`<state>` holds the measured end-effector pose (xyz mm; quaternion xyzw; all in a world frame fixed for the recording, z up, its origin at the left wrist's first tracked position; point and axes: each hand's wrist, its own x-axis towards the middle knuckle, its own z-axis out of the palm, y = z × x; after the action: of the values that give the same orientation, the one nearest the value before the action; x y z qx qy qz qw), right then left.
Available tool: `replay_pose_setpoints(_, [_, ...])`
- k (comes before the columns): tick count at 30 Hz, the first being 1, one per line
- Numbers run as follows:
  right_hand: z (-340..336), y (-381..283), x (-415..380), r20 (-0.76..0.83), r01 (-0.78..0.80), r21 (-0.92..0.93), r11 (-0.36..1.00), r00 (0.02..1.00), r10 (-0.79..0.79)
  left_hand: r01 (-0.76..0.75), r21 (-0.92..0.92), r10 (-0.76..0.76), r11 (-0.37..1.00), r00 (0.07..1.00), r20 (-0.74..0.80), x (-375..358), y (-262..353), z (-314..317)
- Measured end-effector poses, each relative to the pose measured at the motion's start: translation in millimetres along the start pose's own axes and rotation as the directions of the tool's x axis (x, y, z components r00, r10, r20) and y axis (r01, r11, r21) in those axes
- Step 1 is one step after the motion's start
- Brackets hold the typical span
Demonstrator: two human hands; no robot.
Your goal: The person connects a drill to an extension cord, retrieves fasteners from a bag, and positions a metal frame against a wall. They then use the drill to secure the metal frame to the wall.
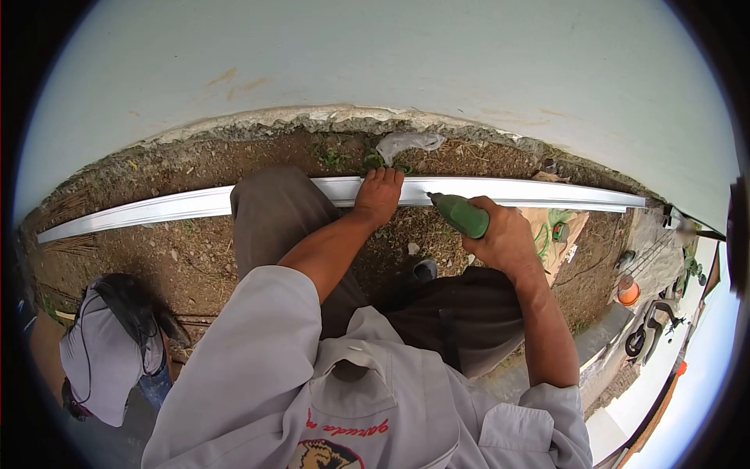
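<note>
A long silvery metal channel (pixel 476 190) lies across the ground in front of me, along the foot of the wall. My left hand (pixel 380 191) presses on it near its middle, fingers together over the far edge. In my right hand (pixel 506 238) is a green power drill (pixel 462 215), its body angled to the left and its dark tip right at the channel's surface, a little right of my left hand. My knee (pixel 277 211) rests over the channel on the left side.
A pale wall (pixel 391 62) rises just beyond the channel, with a crumpled plastic bag (pixel 409 144) at its foot. Brown paper (pixel 558 234) lies right of my drill arm. Another person (pixel 113 352) is bent over at the left. An orange bucket (pixel 627 291) and a scooter (pixel 650 328) stand farther right.
</note>
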<state>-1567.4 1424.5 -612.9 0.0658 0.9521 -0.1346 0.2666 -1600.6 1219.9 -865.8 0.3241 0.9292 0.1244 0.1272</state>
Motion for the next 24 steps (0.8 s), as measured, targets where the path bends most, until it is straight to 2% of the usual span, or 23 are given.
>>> replay_pose_setpoints(3, [2,1,1,-0.024,0.059,-0.034,0.998,0.998,-0.059,-0.004,-0.004,0.004,1.0,1.0,-0.024,0,0,1])
replay_pose_setpoints(9, [-2,-7,3,0.014,-0.004,-0.03,1.0,1.0,0.004,-0.009,-0.01,0.009,1.0,0.999,-0.046,0,-2,7])
replay_pose_setpoints(12, [-2,-8,2,0.012,0.001,-0.035,0.999,1.0,-0.001,0.006,-0.03,-0.005,1.0,0.999,0.037,1,0,3])
replay_pose_setpoints(24, [-10,-9,9,0.054,-0.015,-0.03,0.999,0.998,0.017,0.005,-0.029,-0.006,1.0,1.0,-0.008,0,0,7])
